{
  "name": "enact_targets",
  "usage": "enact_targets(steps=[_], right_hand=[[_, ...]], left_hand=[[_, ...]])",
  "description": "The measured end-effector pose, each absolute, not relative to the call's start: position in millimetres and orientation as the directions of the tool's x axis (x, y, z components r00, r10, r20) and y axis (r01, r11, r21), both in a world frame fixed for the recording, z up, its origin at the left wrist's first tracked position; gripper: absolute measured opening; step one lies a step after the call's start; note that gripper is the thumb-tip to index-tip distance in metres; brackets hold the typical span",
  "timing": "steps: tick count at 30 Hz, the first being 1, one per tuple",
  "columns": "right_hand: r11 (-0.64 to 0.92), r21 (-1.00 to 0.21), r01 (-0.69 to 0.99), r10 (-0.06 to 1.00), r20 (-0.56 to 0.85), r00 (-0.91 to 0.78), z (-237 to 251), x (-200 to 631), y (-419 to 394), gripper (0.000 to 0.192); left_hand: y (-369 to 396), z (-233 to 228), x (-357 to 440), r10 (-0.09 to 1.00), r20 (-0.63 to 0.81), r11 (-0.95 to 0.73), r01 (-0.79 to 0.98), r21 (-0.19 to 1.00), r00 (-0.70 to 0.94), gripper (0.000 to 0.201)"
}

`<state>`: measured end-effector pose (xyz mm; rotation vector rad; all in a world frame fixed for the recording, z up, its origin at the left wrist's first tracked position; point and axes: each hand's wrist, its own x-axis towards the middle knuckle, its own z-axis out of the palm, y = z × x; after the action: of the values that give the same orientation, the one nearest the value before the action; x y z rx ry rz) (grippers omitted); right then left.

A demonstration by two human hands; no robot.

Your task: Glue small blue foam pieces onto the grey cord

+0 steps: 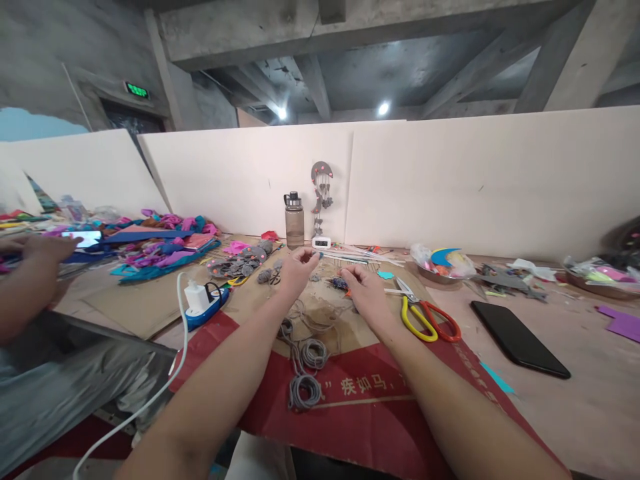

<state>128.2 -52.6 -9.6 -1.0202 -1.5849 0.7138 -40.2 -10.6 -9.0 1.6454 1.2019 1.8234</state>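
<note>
My left hand point(295, 267) and right hand point(364, 288) are both pinched closed on a thin grey cord point(327, 265) above the tabletop point(575, 400); its coils point(305, 373) lie below — I should keep it taut; fingers close together.

White partition boards point(450, 180), bare concrete ceiling beams point(320, 73), two ceiling lights point(383, 108)

red cardboard point(360, 407) printed "疾如马", green sign point(137, 90) unreadable
</note>
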Motion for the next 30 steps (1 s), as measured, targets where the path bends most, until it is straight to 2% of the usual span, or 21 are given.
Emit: enact_targets(steps=[3,8,13,19,23,24,26,28,30], right_hand=[[0.434,-0.887,0.161,0.901,0.423,-0.095,-3.4,128.2,-61.1,0.028],[0.382,-0.921,-0.078,0.899,0.390,-0.199,11.9,132.8,-75.9,0.032],[0.407,-0.882,-0.237,0.858,0.458,-0.230,31.0,143.5,-90.1,0.027],[0.485,-0.790,-0.375,0.796,0.576,-0.185,53.9,161.9,-109.5,0.011],[0.572,-0.696,-0.434,0.718,0.681,-0.144,62.9,177.3,-119.3,0.011],[0.578,-0.683,-0.447,0.679,0.706,-0.201,64.0,180.9,-120.6,0.012],[0.562,-0.705,-0.432,0.539,0.709,-0.455,65.7,186.5,-121.7,0.015],[0.542,-0.784,-0.302,0.338,0.533,-0.776,67.0,188.1,-120.6,0.024],[0.562,-0.822,-0.097,0.206,0.252,-0.945,67.4,185.7,-116.6,0.042]], left_hand=[[4.6,-9.6,-61.1,0.745,0.557,-0.534,0.171,0.828,-0.367,0.015],[19.3,-12.4,-85.8,0.704,0.380,-0.537,-0.100,0.838,-0.600,0.015],[24.2,-18.4,-91.8,0.722,0.244,-0.485,-0.223,0.845,-0.647,0.019],[29.7,-22.4,-97.6,0.702,0.202,-0.485,-0.251,0.838,-0.683,0.020],[31.7,-21.9,-100.5,0.710,0.200,-0.494,-0.274,0.825,-0.675,0.024],[31.6,-21.0,-100.3,0.713,0.206,-0.499,-0.279,0.820,-0.670,0.025],[30.8,-18.3,-99.0,0.724,0.215,-0.507,-0.293,0.811,-0.656,0.027],[29.3,-14.8,-96.5,0.762,0.237,-0.518,-0.347,0.782,-0.603,0.027],[27.1,-11.2,-93.5,0.814,0.275,-0.521,-0.436,0.734,-0.511,0.025]])
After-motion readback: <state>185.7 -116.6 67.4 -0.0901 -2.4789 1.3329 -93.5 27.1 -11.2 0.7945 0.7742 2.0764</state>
